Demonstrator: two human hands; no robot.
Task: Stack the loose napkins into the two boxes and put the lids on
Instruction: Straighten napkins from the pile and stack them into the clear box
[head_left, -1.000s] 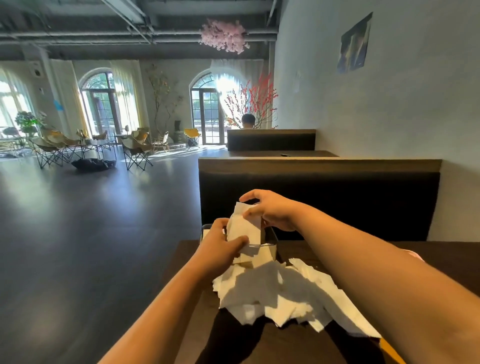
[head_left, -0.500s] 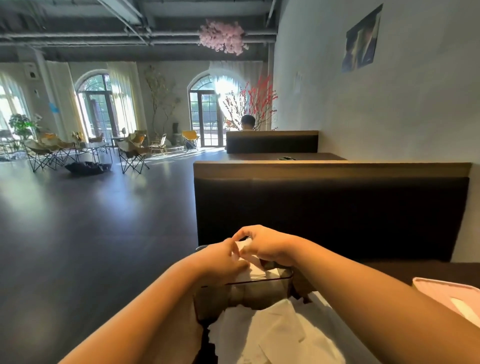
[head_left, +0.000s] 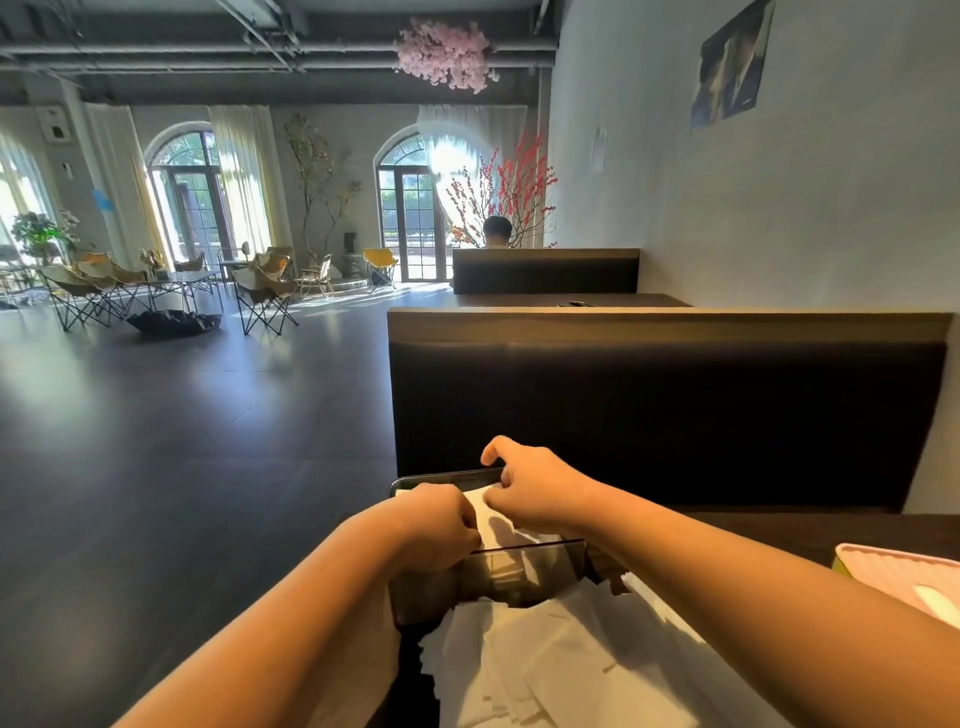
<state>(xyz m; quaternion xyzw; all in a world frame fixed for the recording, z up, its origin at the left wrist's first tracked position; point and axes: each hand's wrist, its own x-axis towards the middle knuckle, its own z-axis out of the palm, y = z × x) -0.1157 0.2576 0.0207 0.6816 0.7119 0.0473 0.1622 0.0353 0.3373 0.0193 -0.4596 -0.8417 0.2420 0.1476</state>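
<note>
Napkins (head_left: 491, 519), a white folded batch, sit in the mouth of the smoked-plastic box (head_left: 519, 577) at the near edge of the dark surface (head_left: 753, 530), with both hands on them. The left hand (head_left: 436, 525) has its fingers curled down over the near left side of the batch. The right hand (head_left: 530, 488) pinches the far side with bent fingers, its forefinger arched up over the box's back rim. From where I stand, the job now is seating the batch flat. I would square the edges against the box walls and press evenly with both hands so no corner rides up, since soft paper buckles if pushed from one side only. The box is rectangular, tinted and see-through, with thin hard walls and rounded corners; pale sheets show through its front. Just in front of it lies the heap of loose napkins (head_left: 545, 660), thin, matte and creased, overlapping at odd angles. At the right edge is a pink ribbed piece (head_left: 898, 571) with an oval opening, possibly a lid. A dark padded booth back (head_left: 665, 415) rises behind.
</note>
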